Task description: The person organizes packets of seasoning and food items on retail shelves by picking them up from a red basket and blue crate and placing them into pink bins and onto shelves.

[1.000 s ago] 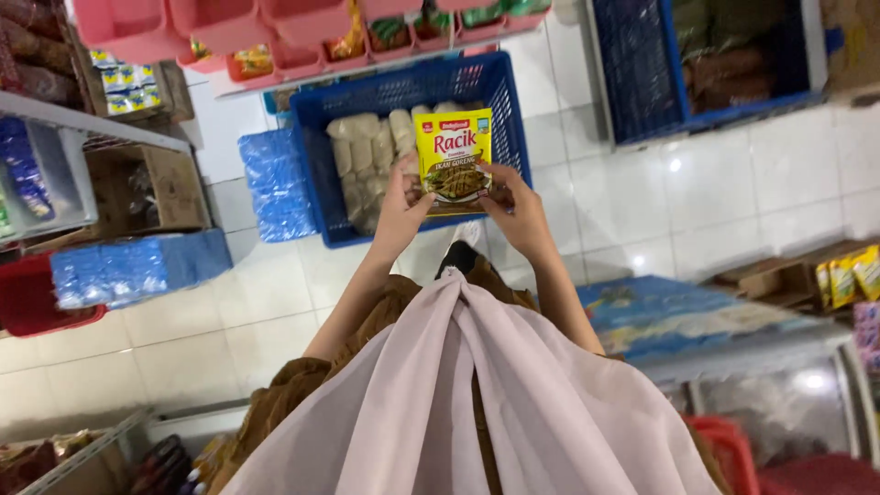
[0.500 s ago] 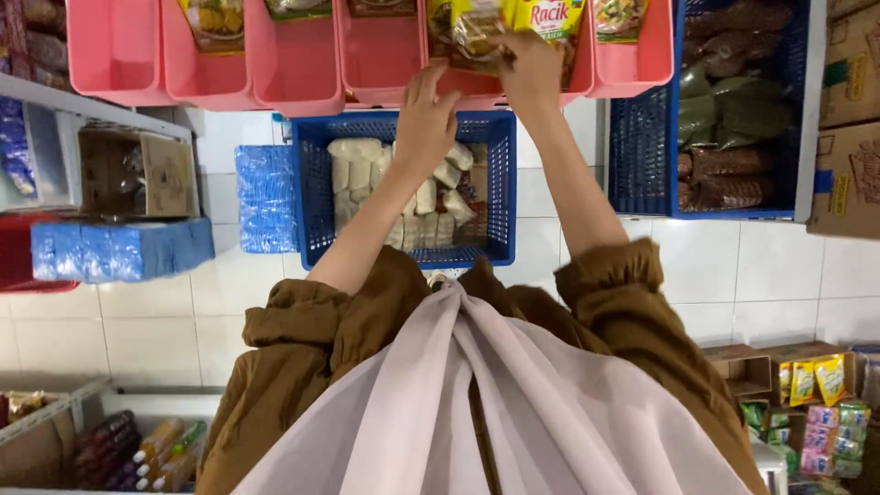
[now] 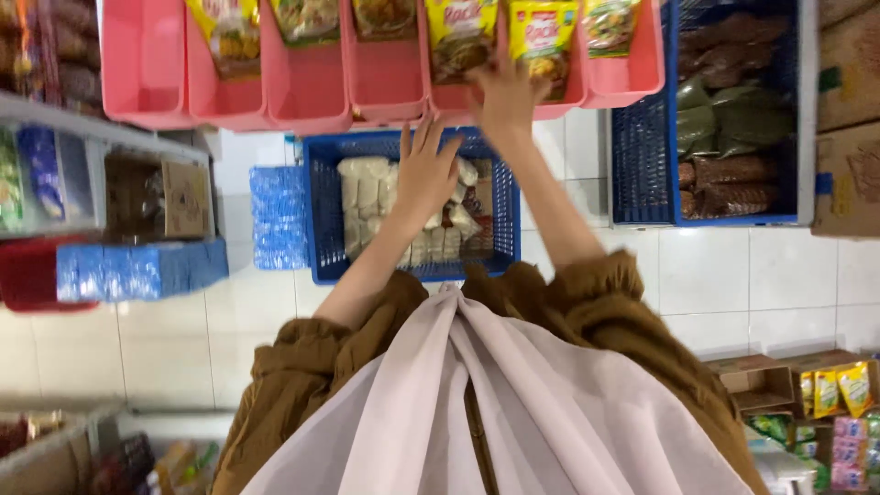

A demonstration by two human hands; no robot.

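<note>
Two hands: right hand (image 3: 506, 92) touches one yellow packet (image 3: 541, 41), left hand (image 3: 426, 170) empty.

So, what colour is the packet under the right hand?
Mostly yellow packet, red at its top edge, under the right hand; the head view shows it.

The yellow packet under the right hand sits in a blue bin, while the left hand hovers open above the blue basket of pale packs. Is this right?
Not quite. The head view shows the yellow packet under the right hand standing in a pink bin, not a blue one. The rest holds: the left hand hovers open above the blue basket of pale packs.
</note>
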